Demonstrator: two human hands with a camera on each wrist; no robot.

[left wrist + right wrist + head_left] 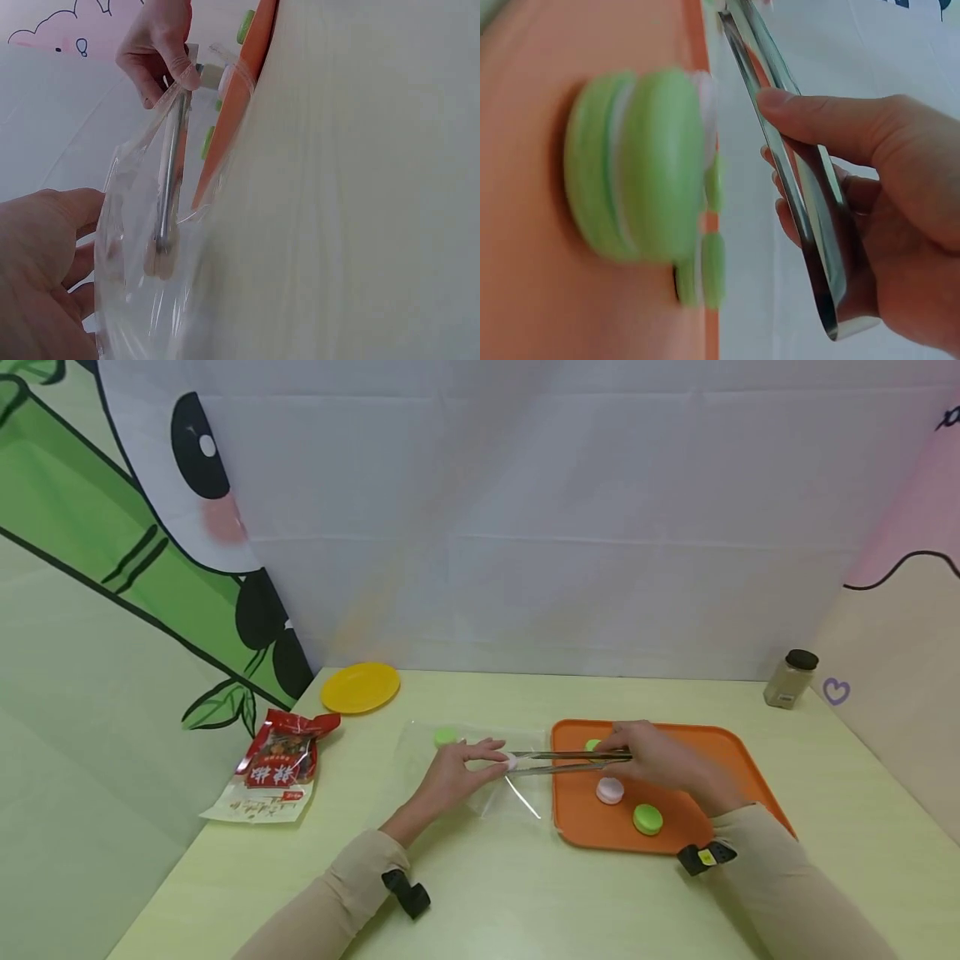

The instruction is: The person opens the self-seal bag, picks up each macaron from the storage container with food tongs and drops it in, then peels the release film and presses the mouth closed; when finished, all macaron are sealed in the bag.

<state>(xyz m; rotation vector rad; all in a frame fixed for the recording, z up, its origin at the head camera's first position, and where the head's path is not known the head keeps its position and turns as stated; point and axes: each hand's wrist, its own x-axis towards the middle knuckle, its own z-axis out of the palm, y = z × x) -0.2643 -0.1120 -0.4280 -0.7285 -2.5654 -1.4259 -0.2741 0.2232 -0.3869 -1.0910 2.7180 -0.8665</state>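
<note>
My right hand (667,764) grips metal tongs (810,187) over the orange tray (723,752). Between the tongs' tips is a pale pink macaron (512,762), seen through clear plastic in the left wrist view. My left hand (453,777) holds the edge of a clear plastic bag (131,315), its thumb and fingers spread around the opening where the tongs enter. A green macaron (446,737) shows at the bag's far side. On the tray lie a pale pink macaron (610,791), a green macaron (647,819) and another green one (592,745), partly behind the tongs.
To the left lies a red and white food packet (277,768). A yellow plate (361,687) sits at the back left of the table (480,893). Near the back right corner stands a jar with a black lid (791,679). A printed cloth hangs behind.
</note>
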